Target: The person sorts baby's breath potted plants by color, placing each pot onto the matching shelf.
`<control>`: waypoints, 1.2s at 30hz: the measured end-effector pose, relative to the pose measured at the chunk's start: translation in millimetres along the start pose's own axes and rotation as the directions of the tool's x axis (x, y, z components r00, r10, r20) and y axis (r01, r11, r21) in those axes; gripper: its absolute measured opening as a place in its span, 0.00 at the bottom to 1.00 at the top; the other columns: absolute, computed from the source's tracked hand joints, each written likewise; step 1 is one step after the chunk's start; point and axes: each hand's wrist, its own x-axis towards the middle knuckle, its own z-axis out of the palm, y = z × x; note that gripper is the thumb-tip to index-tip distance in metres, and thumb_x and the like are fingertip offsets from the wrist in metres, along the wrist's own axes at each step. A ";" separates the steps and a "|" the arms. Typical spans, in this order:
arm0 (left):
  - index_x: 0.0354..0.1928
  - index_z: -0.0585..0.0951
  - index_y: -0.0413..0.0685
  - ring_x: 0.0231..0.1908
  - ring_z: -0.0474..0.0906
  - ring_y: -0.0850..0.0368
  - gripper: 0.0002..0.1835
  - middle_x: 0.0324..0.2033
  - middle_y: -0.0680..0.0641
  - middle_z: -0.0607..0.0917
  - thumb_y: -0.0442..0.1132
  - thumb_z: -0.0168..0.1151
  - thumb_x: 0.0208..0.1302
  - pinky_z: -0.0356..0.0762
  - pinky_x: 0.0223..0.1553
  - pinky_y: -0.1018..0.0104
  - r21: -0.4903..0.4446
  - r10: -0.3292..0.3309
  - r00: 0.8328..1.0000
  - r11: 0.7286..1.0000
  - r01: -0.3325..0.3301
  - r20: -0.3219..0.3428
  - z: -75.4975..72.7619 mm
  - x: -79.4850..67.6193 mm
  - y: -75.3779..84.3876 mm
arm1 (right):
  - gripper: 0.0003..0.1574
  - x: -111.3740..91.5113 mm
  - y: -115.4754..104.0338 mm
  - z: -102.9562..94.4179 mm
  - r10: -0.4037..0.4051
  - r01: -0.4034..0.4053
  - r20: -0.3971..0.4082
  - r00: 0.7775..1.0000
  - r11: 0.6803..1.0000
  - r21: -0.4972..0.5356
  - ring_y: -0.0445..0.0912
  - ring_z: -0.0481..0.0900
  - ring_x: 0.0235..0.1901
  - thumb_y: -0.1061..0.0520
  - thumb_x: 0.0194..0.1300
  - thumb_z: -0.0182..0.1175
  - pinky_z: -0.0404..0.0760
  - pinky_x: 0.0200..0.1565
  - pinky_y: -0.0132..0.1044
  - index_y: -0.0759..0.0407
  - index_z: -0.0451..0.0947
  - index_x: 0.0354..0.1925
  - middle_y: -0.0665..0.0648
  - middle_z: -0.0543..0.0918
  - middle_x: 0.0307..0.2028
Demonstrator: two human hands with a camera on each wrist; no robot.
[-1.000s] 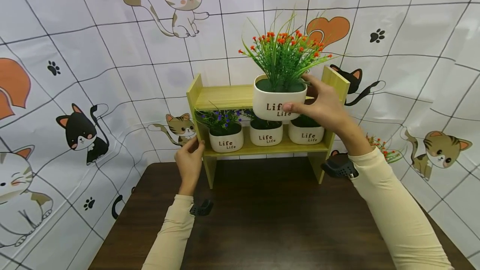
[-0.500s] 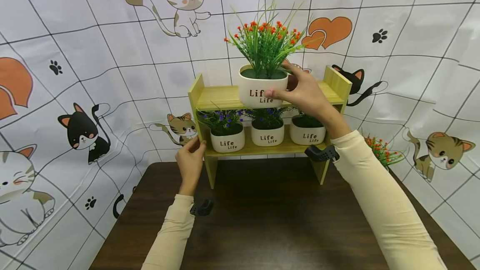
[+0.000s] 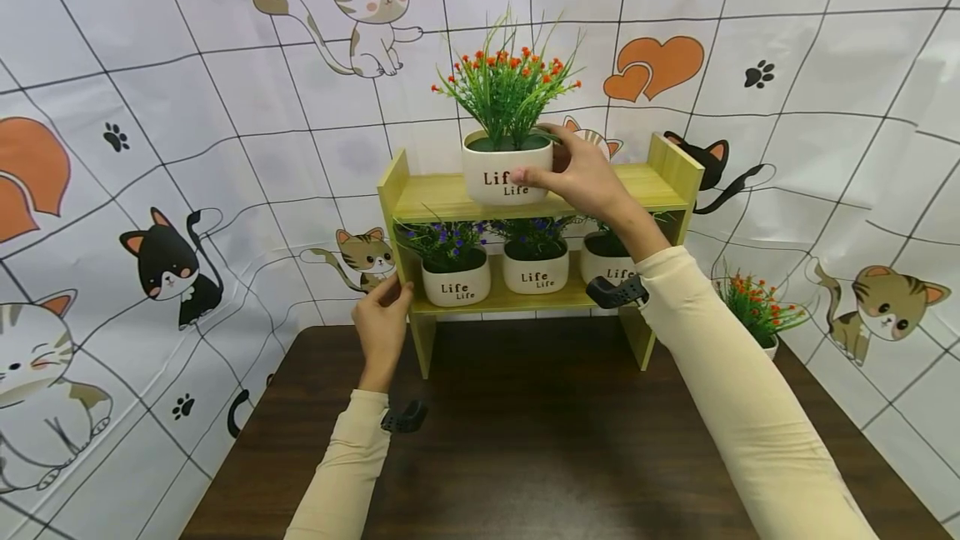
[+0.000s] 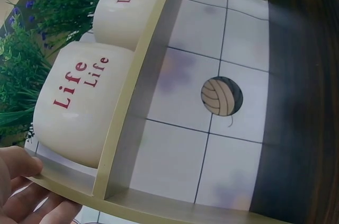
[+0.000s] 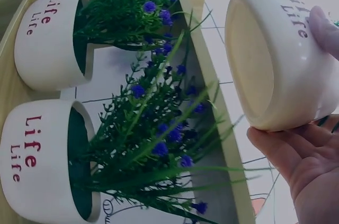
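Observation:
My right hand point(image 3: 581, 177) grips a white oval flowerpot point(image 3: 483, 163) of orange flowers and grass by its right end, thumb on the front. The pot is upright over the left-middle of the wooden shelf's top board point(image 3: 427, 200); its underside point(image 5: 251, 65) shows in the right wrist view, tilted off the board. My left hand point(image 3: 382, 327) pinches the shelf's left side panel, with thumb and fingers point(image 4: 24, 163) on either side of its edge in the left wrist view. On the lower board stand pots with purple flowers point(image 3: 456, 286), point(image 3: 536, 275).
A third white pot point(image 3: 600, 263) on the lower board is partly behind my right wrist. Another orange-flowered pot point(image 3: 757, 311) stands at the table's right edge. The dark wooden table point(image 3: 525, 440) spreads before the shelf, with a cat-print wall point(image 3: 300, 148) behind.
My right hand has carried the orange-flowered pot leftward and down towards the top board. The pot at the table's right edge has come into fuller view. My left hand stays on the side panel.

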 end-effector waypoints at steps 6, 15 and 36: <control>0.54 0.90 0.39 0.43 0.92 0.40 0.15 0.44 0.36 0.93 0.33 0.72 0.68 0.75 0.35 0.87 0.009 0.011 1.000 1.000 -0.011 -0.009 1.3 0.3 -0.3 | 0.59 10.4 3.0 9.5 0.013 -0.015 0.028 1.000 0.998 0.065 0.58 0.85 0.61 0.46 0.71 0.71 0.80 0.64 0.54 0.57 0.49 0.86 0.68 0.85 0.62; 0.54 0.91 0.39 0.43 0.92 0.39 0.14 0.44 0.36 0.93 0.33 0.72 0.68 0.74 0.35 0.88 0.015 0.024 1.000 1.000 -0.024 -0.011 1.2 0.3 1.7 | 0.58 20.4 5.8 18.4 0.049 -0.053 0.056 0.997 0.996 0.072 0.61 0.83 0.63 0.46 0.74 0.68 0.81 0.63 0.55 0.61 0.47 0.85 0.70 0.81 0.66; 0.53 0.91 0.38 0.42 0.92 0.39 0.14 0.43 0.35 0.93 0.32 0.73 0.67 0.75 0.34 0.87 0.004 0.026 1.000 1.000 -0.026 -0.011 -0.7 -0.4 0.3 | 0.68 18.4 12.5 19.2 0.135 -0.138 0.109 0.985 0.990 0.016 0.59 0.80 0.65 0.38 0.73 0.67 0.75 0.66 0.54 0.56 0.34 0.87 0.69 0.77 0.70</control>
